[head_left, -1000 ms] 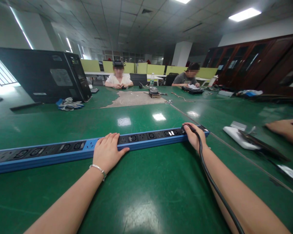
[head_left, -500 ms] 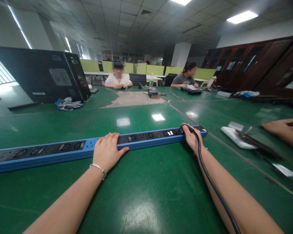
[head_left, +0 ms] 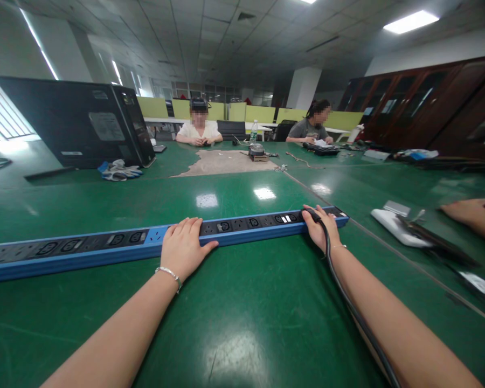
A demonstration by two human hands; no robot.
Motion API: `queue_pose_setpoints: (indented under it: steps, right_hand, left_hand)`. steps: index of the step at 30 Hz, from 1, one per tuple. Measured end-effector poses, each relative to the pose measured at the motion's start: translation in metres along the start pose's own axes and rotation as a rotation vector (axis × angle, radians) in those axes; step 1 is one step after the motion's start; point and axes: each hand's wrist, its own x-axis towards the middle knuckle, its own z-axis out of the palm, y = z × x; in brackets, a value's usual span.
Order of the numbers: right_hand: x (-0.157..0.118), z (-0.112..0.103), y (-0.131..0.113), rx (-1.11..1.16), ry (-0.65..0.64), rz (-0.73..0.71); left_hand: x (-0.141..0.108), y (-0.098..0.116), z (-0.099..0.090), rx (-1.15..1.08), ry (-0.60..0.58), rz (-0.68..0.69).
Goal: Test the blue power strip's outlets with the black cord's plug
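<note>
A long blue power strip (head_left: 242, 231) with black sockets lies slantwise over the green table. My left hand (head_left: 184, 242) grips it near the middle, fingers over the top and thumb along the near side. At the strip's right end, my right hand (head_left: 321, 229) is closed on a black power plug (head_left: 308, 214), down at the sockets. How deep the plug sits is hidden by the fingers. Its black cable (head_left: 339, 291) runs back along my right forearm toward me.
A black computer case (head_left: 92, 126) stands at the left behind work gloves (head_left: 120, 170). On the right lie a white device (head_left: 396, 229) and another person's hand (head_left: 469, 213). Two people sit across the table, near a bottle (head_left: 254, 132) and a small round device (head_left: 257, 151).
The plug's end, raised and visible before, now sits lower against the strip under my right fingers. My left hand keeps its place on the strip. The whole view has shifted slightly.
</note>
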Motion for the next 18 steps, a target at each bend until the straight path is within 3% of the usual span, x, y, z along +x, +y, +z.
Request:
queue_pose_setpoints:
  steps: [7,18]
  right_hand:
    - [-0.0047,0.0003,-0.0036,-0.003,0.031,0.018]
    - [-0.0011,0.0002,-0.0065,0.17,0.101,0.076]
  left_hand:
    - [0.0004,-0.0004,-0.0012,0.0,-0.007,0.007]
    - [0.0004,-0.0012,0.0021,0.013,0.029,0.014]
